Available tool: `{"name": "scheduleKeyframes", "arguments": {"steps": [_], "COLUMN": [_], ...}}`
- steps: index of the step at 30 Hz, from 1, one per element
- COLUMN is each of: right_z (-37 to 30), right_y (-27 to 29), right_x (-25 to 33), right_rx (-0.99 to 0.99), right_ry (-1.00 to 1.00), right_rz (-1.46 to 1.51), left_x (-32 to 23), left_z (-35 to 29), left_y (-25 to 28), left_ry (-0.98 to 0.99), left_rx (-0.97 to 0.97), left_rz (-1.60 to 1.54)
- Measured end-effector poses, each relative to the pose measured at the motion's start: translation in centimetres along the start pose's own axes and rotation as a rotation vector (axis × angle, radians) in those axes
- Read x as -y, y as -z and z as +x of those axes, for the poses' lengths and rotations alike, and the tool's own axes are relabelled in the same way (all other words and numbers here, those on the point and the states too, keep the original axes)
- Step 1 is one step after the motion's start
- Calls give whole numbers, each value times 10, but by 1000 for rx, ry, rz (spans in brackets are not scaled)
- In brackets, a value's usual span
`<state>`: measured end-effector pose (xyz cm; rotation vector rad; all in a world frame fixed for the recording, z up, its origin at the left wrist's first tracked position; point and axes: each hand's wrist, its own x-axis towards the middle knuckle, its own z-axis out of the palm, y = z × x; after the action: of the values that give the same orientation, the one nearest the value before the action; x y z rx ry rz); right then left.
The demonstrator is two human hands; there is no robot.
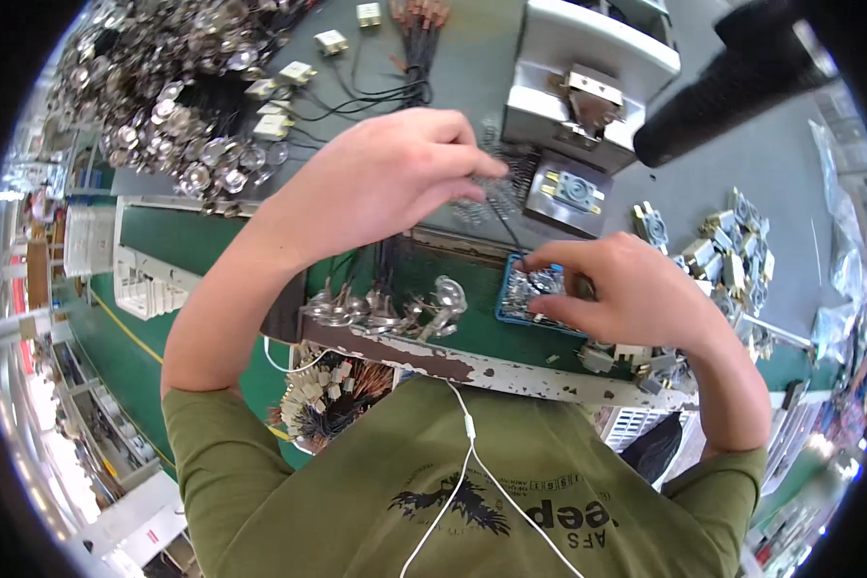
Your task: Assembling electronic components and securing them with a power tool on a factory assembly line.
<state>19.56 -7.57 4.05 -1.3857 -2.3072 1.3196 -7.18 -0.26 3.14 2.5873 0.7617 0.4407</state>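
My left hand (409, 169) hangs over the bench with thumb and fingers drawn together, its tips slightly blurred. What they pinch is hard to make out; thin coiled metal springs (520, 173) lie right beside them. A dark thin strand (504, 223) runs from near these fingertips toward my right hand (626, 289). That hand curls over a small blue tray (500, 306) of tiny metal parts, index finger and thumb at its contents. Something dark and rounded (580, 285) shows inside its grip, mostly hidden. Just beyond, a grey switch-like part (573, 191) sits on a metal block (559, 214).
A metal fixture (588, 67) stands at the back, with a black cylindrical arm (722, 96) to its right. Grey switch parts (732, 250) pile up at right. Clear-capped metal pieces (183, 87) heap at far left, near black wires (419, 58) with white connectors (330, 42).
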Motion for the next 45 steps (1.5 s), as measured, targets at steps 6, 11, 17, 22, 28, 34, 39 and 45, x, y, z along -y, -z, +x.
{"name": "scheduleKeyframes", "arguments": {"steps": [6,11,17,22,28,34,39,45], "right_z": [-18,-26,-25,-24,-24,-24,-26,-19], "right_y": [-26,-39,-38,-42,-36,-37,-27,-23], "right_x": [-23,-37,-40,-42,-37,-38,-28,-46], "right_rx": [-91,-401,-335,-351,-244,-271,-286,-525], "right_ry": [-25,-9,-53,20,-56,-24,-40,104], "right_rz": [79,-147,52,109,153,174,26,-156], "left_x": [-11,-9,-10,-8,-10,-15,-15,-13], "left_z": [50,64,76,77,78,74,49,34], "left_y": [-28,-43,-69,-68,-71,-62,-39,-41], "left_ry": [-150,-143,-124,-186,-159,-155,-162,-130], "left_rx": [-46,17,0,-29,-13,-33,307,174], "left_rz": [33,40,76,118,81,6,-50,-31]}}
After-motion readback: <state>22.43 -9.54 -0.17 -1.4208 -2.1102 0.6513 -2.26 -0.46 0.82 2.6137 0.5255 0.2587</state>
